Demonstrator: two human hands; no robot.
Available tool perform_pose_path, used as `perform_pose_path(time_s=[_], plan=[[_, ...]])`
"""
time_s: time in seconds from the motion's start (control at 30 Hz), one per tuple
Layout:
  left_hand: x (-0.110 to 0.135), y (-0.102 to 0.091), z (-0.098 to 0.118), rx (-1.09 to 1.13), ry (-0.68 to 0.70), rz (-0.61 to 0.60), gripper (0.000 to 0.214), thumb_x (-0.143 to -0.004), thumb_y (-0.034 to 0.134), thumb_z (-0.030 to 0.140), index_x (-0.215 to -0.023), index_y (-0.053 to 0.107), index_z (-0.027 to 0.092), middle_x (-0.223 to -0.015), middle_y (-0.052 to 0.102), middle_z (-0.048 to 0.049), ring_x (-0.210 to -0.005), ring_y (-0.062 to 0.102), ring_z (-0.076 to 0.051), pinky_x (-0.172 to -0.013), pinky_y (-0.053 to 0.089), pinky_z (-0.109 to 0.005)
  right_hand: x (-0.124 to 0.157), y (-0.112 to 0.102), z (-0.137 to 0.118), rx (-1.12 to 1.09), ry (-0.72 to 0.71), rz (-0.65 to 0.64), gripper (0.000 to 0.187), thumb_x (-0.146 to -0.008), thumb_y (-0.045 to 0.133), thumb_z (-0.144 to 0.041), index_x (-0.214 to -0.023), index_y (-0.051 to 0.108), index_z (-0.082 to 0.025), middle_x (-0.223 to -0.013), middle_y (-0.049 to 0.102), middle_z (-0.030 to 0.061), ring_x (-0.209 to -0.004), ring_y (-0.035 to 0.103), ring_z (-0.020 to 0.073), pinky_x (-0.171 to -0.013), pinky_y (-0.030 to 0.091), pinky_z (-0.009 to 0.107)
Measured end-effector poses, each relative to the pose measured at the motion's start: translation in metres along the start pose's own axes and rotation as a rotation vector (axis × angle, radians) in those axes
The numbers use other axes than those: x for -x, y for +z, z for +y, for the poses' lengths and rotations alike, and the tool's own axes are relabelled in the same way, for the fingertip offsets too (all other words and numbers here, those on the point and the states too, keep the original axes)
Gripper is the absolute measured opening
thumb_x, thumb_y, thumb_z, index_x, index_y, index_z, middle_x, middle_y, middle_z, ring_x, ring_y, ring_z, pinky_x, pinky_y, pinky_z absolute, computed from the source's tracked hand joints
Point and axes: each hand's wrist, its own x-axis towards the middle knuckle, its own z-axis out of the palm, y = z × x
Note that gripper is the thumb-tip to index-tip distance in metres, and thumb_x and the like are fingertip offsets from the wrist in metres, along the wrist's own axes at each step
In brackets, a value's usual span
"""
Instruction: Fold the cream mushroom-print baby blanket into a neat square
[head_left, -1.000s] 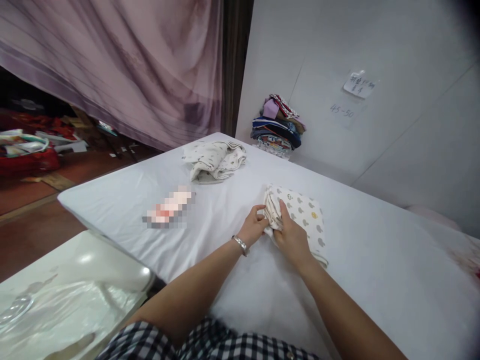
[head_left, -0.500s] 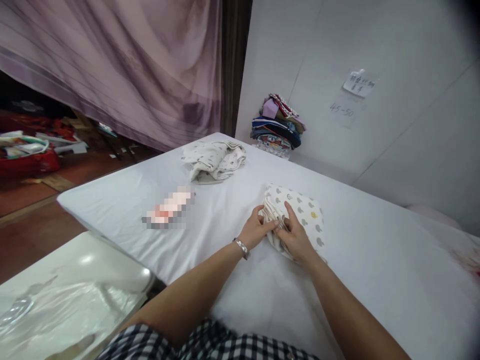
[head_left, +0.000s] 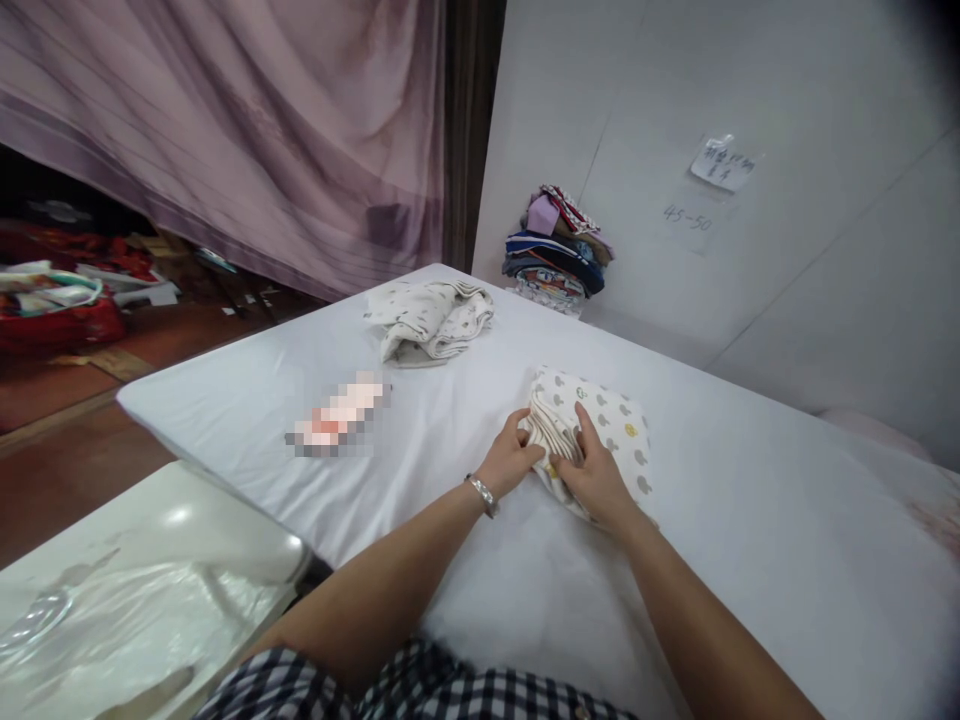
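Note:
A folded cream cloth with grey and yellow prints lies on the white table in front of me. My left hand, a bracelet on its wrist, pinches the cloth's layered left edge. My right hand rests on the cloth's near part, with its fingers pressed on the folds beside the left hand's fingers. Both hands touch the same cloth.
A second, loosely bundled patterned cloth lies farther back on the table. A blurred pinkish object sits to the left. A pile of folded coloured clothes stands against the wall. A plastic-covered white surface is at lower left.
My right hand slid from the cloth's left edge to flat on top of it. My left hand shifted slightly right along the edge. The cloth stayed where it was.

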Motion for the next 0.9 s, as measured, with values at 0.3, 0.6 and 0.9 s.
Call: perform_pose_path(time_s=[0.3, 0.6, 0.9], plan=[[0.003, -0.001, 0.011, 0.132, -0.029, 0.027, 0.064, -0.061, 0.053, 0.013, -0.123, 0.036, 0.016, -0.058, 0.038, 0.0087, -0.053, 0.041, -0.008, -0.051, 0.034, -0.02, -0.009, -0.026, -0.001, 0.365, -0.086, 0.102, 0.07, -0.075, 0.041, -0.02, -0.142, 0.019, -0.016, -0.103, 0.061, 0.0112, -0.088, 0.059, 0.0243, -0.074, 0.044, 0.036], [0.004, 0.001, 0.007, 0.157, -0.016, 0.045, 0.064, -0.059, 0.053, 0.014, -0.121, 0.037, 0.016, -0.058, 0.042, 0.0083, -0.054, 0.044, -0.009, -0.05, 0.034, -0.02, 0.005, -0.003, -0.012, 0.49, -0.169, -0.047, 0.056, -0.079, 0.037, -0.019, -0.135, 0.031, -0.012, -0.1, 0.063, 0.011, -0.08, 0.06, 0.022, -0.067, 0.044, 0.031], [0.013, 0.0, 0.025, 0.224, -0.079, 0.017, 0.06, -0.068, 0.058, 0.026, -0.123, 0.036, 0.019, -0.069, 0.05, 0.0037, -0.065, 0.054, -0.012, -0.054, 0.046, -0.021, 0.005, -0.006, -0.019, 0.547, -0.125, -0.067, 0.052, -0.079, 0.04, -0.02, -0.131, 0.037, -0.014, -0.095, 0.066, 0.0089, -0.078, 0.062, 0.0226, -0.066, 0.043, 0.03]])
